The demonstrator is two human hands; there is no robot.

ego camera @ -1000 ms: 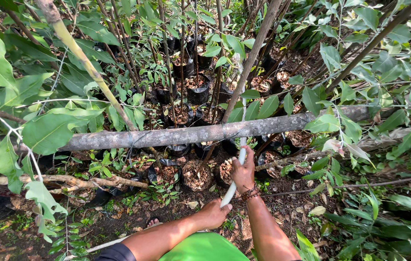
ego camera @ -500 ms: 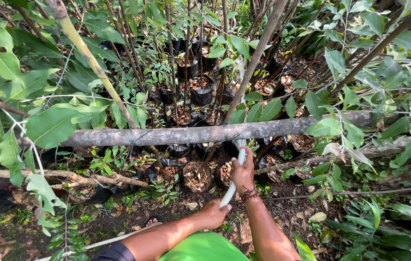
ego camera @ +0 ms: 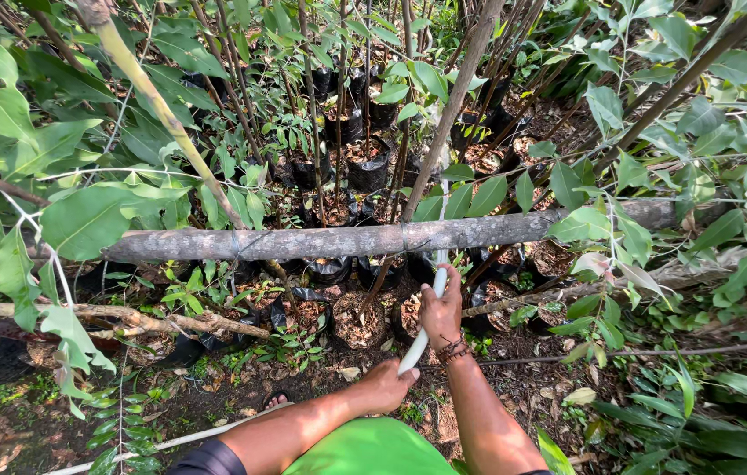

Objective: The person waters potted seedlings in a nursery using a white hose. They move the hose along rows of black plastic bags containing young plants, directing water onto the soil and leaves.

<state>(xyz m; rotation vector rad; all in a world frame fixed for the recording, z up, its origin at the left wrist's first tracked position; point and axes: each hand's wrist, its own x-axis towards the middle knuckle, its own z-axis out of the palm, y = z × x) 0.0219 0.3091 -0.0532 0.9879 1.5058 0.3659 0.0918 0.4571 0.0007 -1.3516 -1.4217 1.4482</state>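
Head view: I see both arms reaching forward from the bottom edge. Right hand (ego camera: 441,310) is wrapped closed round the upper part of a white pipe (ego camera: 426,325), wrist bent, beaded bracelet (ego camera: 454,351) on it. Left hand (ego camera: 388,383) is curled shut on the pipe's lower end. Pipe slants up toward the horizontal log (ego camera: 347,239), over black nursery bags (ego camera: 357,322) of soil.

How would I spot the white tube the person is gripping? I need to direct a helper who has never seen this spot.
Find the thick grey log lying across the seedling pots. Just below it, right of centre, the white tube slants between the right hand and the left hand. It is the only smooth, pale thing among brown stems.
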